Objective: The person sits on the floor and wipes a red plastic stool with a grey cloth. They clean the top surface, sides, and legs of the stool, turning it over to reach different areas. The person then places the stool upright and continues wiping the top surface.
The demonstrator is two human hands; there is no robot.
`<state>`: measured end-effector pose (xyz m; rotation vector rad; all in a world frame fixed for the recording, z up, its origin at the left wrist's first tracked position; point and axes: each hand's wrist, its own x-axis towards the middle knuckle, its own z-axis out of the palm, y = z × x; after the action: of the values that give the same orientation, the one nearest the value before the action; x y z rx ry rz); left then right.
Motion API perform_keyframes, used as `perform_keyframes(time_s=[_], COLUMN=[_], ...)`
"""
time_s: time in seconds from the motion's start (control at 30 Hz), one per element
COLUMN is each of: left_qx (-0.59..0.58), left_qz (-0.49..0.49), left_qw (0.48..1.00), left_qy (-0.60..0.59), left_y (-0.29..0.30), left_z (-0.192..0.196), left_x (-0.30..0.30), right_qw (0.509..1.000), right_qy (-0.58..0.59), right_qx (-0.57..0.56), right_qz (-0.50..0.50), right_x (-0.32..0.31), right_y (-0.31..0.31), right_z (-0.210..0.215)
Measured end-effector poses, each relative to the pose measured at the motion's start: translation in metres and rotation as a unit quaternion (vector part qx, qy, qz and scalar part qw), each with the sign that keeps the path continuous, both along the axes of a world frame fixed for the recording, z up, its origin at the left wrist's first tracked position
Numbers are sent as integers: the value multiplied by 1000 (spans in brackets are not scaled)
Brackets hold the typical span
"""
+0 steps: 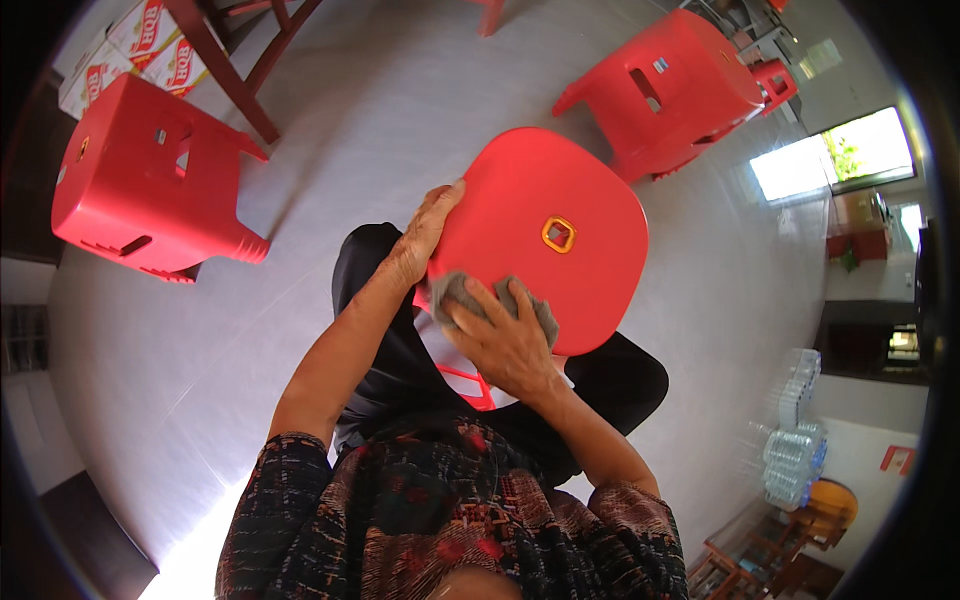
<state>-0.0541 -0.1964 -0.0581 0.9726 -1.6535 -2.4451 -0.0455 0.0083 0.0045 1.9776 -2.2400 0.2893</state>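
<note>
A red plastic stool (600,290) rests at my lap with its rounded square seat facing up; a yellow-rimmed hole sits in the seat's middle. My left hand (428,235) grips the seat's left edge, its fingers lying along the rim. With bent fingers, my right hand (505,345) presses a grey-brown cloth (540,318) onto the near left part of the seat. The cloth bunches out around the fingers. Most of the stool's legs are hidden under the seat.
Another red stool (150,180) stands to the left, and more red stools (670,90) at the far right. A dark wooden table's leg (225,75) and cartons (150,45) are at the far left. Bundles of plastic bottles (793,455) stand right, by wooden furniture (750,560).
</note>
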Motion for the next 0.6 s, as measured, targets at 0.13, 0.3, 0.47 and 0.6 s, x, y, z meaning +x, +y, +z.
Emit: perform_keyframes(time_s=[0.13, 0.3, 0.47, 0.6], left_qx=[-233, -278, -283, -250], left_qz=[-46, -71, -52, -37], left_qw=[969, 956, 957, 967], left_qy=[-65, -61, -45, -17], left_y=[9, 6, 9, 13], left_z=[19, 18, 17, 24], left_x=[-4, -3, -4, -5], right_qw=[997, 952, 901, 876], right_qy=[44, -57, -38, 43], right_qx=[-39, -129, -129, -77], right_qz=[-43, -270, -413, -474], right_x=[0, -38, -108, -153], right_y=[44, 74, 86, 55], right_z=[-10, -13, -23, -29])
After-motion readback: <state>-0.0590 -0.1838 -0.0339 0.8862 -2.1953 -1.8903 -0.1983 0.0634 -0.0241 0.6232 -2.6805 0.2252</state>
